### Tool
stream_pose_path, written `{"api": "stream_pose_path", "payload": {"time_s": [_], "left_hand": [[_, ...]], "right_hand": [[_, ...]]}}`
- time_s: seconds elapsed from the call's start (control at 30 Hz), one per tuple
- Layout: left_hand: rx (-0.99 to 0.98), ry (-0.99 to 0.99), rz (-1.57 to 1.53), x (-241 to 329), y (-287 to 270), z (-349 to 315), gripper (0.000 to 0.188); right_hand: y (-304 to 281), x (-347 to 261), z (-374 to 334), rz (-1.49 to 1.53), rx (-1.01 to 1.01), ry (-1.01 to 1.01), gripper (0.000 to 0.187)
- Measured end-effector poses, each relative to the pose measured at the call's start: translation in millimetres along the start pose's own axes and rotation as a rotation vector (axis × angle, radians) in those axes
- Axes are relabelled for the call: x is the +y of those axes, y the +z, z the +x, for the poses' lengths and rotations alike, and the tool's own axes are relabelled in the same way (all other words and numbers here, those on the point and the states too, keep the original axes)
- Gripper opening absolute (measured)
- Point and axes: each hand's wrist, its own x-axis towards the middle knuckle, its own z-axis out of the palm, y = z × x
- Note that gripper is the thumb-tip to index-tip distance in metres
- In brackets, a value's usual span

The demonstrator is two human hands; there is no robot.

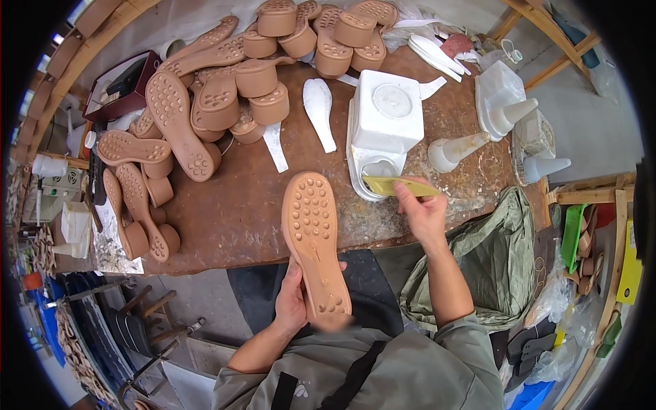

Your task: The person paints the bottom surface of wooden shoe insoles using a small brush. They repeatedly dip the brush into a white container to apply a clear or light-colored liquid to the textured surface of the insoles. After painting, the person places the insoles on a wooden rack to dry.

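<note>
My left hand (292,301) is wrapped around the side of a tan heeled shoe sole (311,222), tilted upright before me. Rows of round hollows and glossy wet-looking streaks mark the face turned toward me. In my right hand (425,213) I pinch a yellow flat-handled brush (403,186). Its far end reaches into the round front cup of a white plastic glue dispenser (386,113), so I cannot see the tip. The dispenser stands on the brown workbench (225,225), just beyond my right hand.
Tan heeled soles (188,123) are piled at the back left. White insole pieces (318,113) lie mid-bench. White nozzle cones (458,150) and a second white dispenser (499,92) stand right. A green cloth bag (502,253) hangs by the bench's right front edge.
</note>
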Motion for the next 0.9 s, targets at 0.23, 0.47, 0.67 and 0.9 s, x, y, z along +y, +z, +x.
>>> {"api": "stream_pose_path", "payload": {"time_s": [0.23, 0.47, 0.67, 0.9], "left_hand": [[-0.010, -0.010, -0.032, 17.1, 9.6, 3.3, 0.059], [-0.176, -0.092, -0.108, 35.1, 37.8, -8.3, 0.066], [-0.229, -0.110, -0.047, 46.9, 55.0, -28.8, 0.073], [-0.321, -0.050, 0.004, 53.9, 55.9, -44.0, 0.076]], "right_hand": [[-24.9, -20.0, -4.2, 0.125, -0.110, 0.220, 0.013], [0.5, -99.3, -54.8, 0.275, -0.121, -0.038, 0.010], [27.8, -115.7, -58.4, 0.167, -0.162, -0.255, 0.013], [26.7, -124.3, -62.6, 0.175, -0.145, -0.433, 0.012]]}}
